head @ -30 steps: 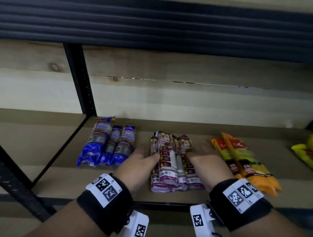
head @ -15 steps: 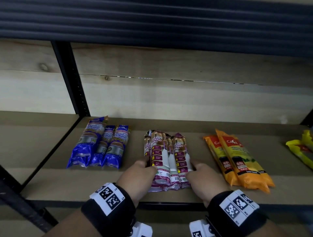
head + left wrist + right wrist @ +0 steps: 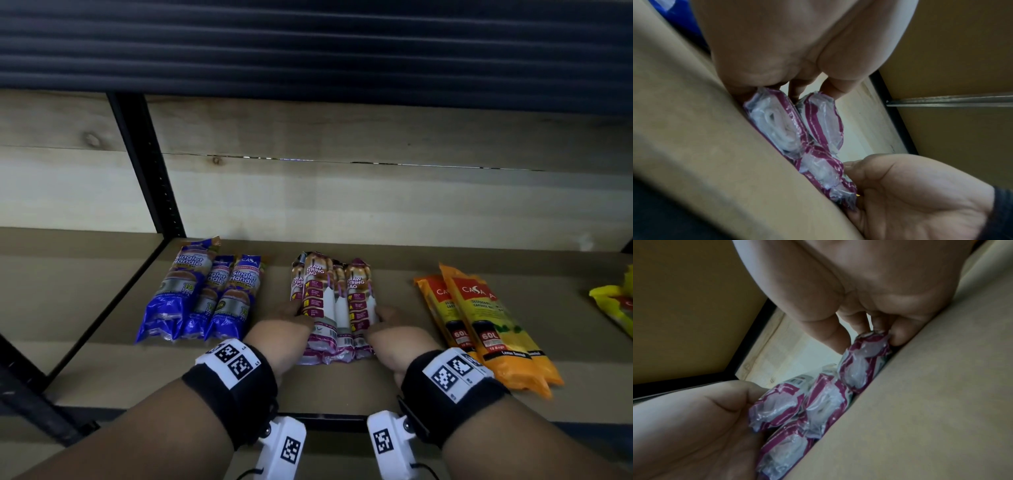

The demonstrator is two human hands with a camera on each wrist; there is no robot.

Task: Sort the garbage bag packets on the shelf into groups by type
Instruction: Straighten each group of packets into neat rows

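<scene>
Several maroon-and-white draw string bag packets (image 3: 334,308) lie side by side mid-shelf, one riding on top. My left hand (image 3: 294,318) presses against their left side and my right hand (image 3: 383,318) against their right side, near the front ends. In the left wrist view the left hand (image 3: 787,48) stands on edge beside the packets (image 3: 797,129), with the right hand (image 3: 910,194) opposite. The right wrist view shows the right hand (image 3: 869,280) flat against the packet ends (image 3: 818,402), with its thumb over the top, and the left hand (image 3: 694,426) opposite. Three blue singlet handle packets (image 3: 202,294) lie to the left and two orange packets (image 3: 479,325) to the right.
A yellow packet (image 3: 616,305) lies at the far right edge of the view. A black upright post (image 3: 147,164) stands behind the blue group. The wooden shelf board (image 3: 342,387) has a back wall close behind, and another shelf sits low overhead.
Both hands have slid back along the maroon packets toward the shelf's front edge, staying against their sides. The packets now lie closer together.
</scene>
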